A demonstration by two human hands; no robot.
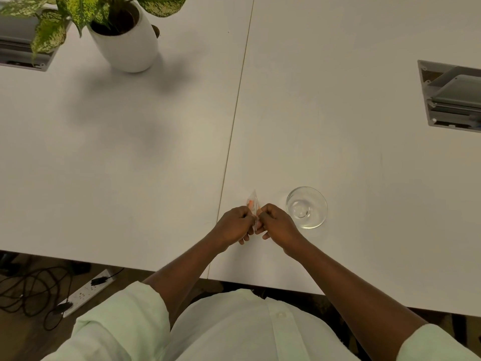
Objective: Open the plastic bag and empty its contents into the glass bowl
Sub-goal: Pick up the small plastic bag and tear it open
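Both hands are meeting just above the white tabletop (156,165), close to its near edge and beside the seam where two panels join. The left hand (234,225) is curling its fingers shut and pinching one side of a small clear plastic bag (253,201). The right hand (277,222) is doing the same on the other side, its fingers folded tight on the film. The bag is standing up between the two hands, its pointed top corner sticking out beyond the knuckles, away from the person. Something pinkish is showing through the film, but it is too small to identify, and I cannot tell whether the bag is open.

A small round clear glass bowl (306,207) is sitting upright on the tabletop just to the right of the right hand, not touching it. It is looking empty.

Far across the tabletop, at the upper left, a leafy green speckled plant in a white rounded pot (127,40) is standing. Pale green rolled sleeves (125,316) are covering the person's upper arms.
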